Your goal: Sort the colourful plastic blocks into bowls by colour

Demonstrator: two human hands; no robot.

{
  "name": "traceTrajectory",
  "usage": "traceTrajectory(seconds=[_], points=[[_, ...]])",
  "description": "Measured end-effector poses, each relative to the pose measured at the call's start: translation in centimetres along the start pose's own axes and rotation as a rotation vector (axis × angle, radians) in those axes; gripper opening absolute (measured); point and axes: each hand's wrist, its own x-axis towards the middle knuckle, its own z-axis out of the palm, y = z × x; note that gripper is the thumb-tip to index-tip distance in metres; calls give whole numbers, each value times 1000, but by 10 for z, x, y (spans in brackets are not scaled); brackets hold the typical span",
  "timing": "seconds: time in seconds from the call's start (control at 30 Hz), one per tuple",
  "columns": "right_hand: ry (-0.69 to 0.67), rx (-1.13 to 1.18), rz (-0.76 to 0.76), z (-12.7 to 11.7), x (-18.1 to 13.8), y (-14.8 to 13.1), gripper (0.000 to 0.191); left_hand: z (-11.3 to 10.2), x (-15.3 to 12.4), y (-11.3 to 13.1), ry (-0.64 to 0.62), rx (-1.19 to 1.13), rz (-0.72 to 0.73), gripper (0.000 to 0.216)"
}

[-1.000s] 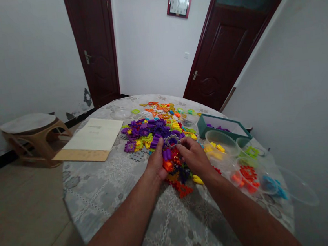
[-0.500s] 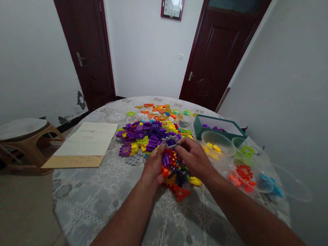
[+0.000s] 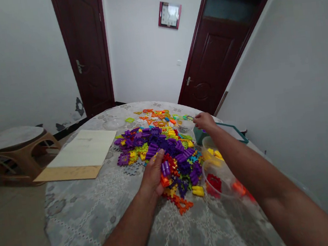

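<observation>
on the round table (image 3: pixel 102 209), your left hand (image 3: pixel 153 174) curls around a purple piece (image 3: pixel 165 168) at the pile (image 3: pixel 166 144) while your right hand (image 3: pixel 204 121) hovers bunched over the box (image 3: pixel 198 135), its hold impossible to tell, so that low forearm could knock the bowl (image 3: pixel 209 189).

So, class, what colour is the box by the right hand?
Teal box, best seen in head view.

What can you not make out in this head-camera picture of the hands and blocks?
Head view throughout.
Right hand: fingers turned away, so any piece in them is hidden.
Green box: mostly behind the right hand and forearm.
Clear bowls: partly covered by that forearm.
Wall clock: too small to read.
Left hand: covers the blocks beneath it.
</observation>
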Motion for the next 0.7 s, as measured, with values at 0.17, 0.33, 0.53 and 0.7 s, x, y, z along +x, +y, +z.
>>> traceTrajectory(seconds=[0.17,0.33,0.53,0.7], points=[[-35,-14,-37,5,-13,-9,20,4,-3,3,-4,6,17,31],[-205,-9,-223,6,-89,-18,14,9,-7,5,-34,-19,36,31],[-437,130,-473,10,-197,-31,30,7,-4,0,-53,-31,60,31],[-342,160,-454,31,-230,-26,36,6,-1,-3,-41,7,34,30]])
